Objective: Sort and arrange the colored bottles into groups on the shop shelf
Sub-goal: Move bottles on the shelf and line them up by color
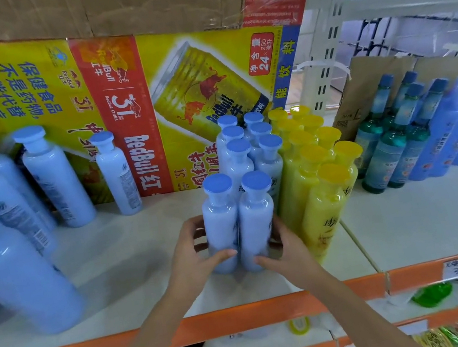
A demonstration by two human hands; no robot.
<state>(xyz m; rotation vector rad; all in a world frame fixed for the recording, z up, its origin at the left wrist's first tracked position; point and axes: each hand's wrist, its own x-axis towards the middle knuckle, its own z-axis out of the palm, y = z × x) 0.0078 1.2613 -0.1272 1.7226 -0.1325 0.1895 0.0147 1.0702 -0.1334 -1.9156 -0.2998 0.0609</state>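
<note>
Two blue bottles are being held side by side, touching, both upright on the shelf [142, 243]. The left bottle [220, 220] is being gripped low on its body by the left hand [196, 255], fingers curled round the far side and thumb laid across the front. The right bottle [256, 220] is being gripped the same way by the right hand [285, 247]. Long axes are vertical, caps up.

The blue block [248, 145] is standing directly beyond the grip, in two files. The held pair is being lined up as its front row; whether contact is being made cannot be told. The yellow block [314, 158] is packed just to the right of the right hand.

Judgement: the pair is being readied for a straight push away from the body, with no tilt needed and little room on the right side.

The nearest loose blue bottle [116, 174] is standing well off to the left of the grip, so the left hand is nearer to it.
</note>
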